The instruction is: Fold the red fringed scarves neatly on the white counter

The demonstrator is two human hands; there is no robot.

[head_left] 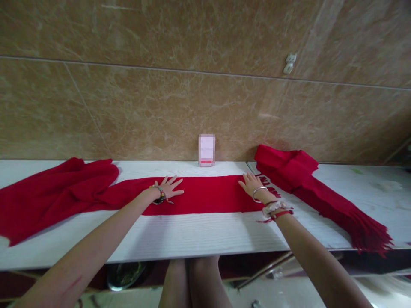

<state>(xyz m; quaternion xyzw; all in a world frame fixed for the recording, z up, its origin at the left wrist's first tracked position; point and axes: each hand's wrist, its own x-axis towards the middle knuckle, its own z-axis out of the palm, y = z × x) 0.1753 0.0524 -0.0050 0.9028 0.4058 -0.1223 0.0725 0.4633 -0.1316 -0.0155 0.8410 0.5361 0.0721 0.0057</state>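
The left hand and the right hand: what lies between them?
In the head view, a flat stretch of red cloth lies between the left hand and the right hand; nothing else shows on it.

Setting: probably a home, room type indeterminate, judging by marbled wall point(144, 107) at 12 o'clock, cat figure point(289, 63) fixed there between 1 and 2, white wood-grain table point(192, 235) spanning 4 to 8, and pale floor point(138, 298) at 7.
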